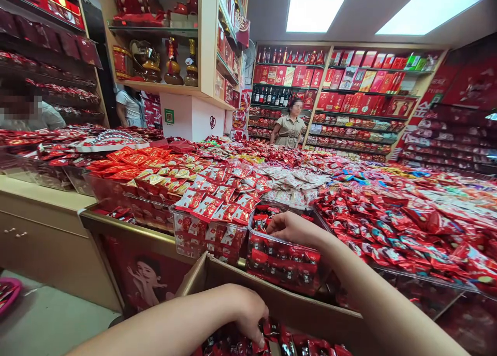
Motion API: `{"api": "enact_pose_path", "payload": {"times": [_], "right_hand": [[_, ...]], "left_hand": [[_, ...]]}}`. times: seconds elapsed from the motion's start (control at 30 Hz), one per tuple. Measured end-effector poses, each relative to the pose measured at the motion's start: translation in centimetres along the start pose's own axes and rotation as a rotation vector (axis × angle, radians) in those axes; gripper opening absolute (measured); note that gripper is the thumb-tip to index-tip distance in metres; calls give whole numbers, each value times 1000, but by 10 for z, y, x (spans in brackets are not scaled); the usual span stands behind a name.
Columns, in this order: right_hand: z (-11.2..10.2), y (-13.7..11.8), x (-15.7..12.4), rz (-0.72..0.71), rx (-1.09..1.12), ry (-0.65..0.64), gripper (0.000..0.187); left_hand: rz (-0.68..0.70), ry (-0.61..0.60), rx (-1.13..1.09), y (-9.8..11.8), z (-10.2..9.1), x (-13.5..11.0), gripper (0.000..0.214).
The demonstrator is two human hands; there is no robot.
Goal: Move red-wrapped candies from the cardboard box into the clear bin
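Note:
My left hand (251,314) reaches down into an open cardboard box (248,279), its fingers curled round red-and-black wrapped candies (287,343) there. Part of its fingers is hidden behind the back of the hand. Farther forward, my right hand (286,227) dips over the front rim of a clear plastic bin (252,238). Its bent fingers close on a wrapped candy (261,221) near the bin's left side, the fingertips partly hidden. More dark red candies show through the bin's front wall.
To the left stands a clear bin (182,232) heaped with red-and-white packets (207,206). Red packets (373,232) are piled at the right. Behind the display a person (290,125) stands before shelves of boxes and bottles; another person (31,110) is at the far left.

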State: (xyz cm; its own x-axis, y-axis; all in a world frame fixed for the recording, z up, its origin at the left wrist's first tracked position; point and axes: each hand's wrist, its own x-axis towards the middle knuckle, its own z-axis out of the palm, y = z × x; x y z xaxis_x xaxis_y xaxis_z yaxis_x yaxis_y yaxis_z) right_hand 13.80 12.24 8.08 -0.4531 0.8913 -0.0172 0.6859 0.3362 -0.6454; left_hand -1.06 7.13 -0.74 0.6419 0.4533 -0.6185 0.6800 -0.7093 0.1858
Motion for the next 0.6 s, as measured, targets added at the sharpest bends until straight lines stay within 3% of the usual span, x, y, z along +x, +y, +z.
{"api": "enact_pose_path", "payload": {"times": [0.2,0.5,0.6], "right_hand": [[0,1,-8,-10,40,65,31],[0,-3,-11,28,-40,147,34],[-2,-16,-18,-40,-121,355,30]], "left_hand": [[-16,-38,15,-3,6,4,51],[-26,-95,44,1,3,0,52],[-12,-91,51,-2,7,3,51]]}}
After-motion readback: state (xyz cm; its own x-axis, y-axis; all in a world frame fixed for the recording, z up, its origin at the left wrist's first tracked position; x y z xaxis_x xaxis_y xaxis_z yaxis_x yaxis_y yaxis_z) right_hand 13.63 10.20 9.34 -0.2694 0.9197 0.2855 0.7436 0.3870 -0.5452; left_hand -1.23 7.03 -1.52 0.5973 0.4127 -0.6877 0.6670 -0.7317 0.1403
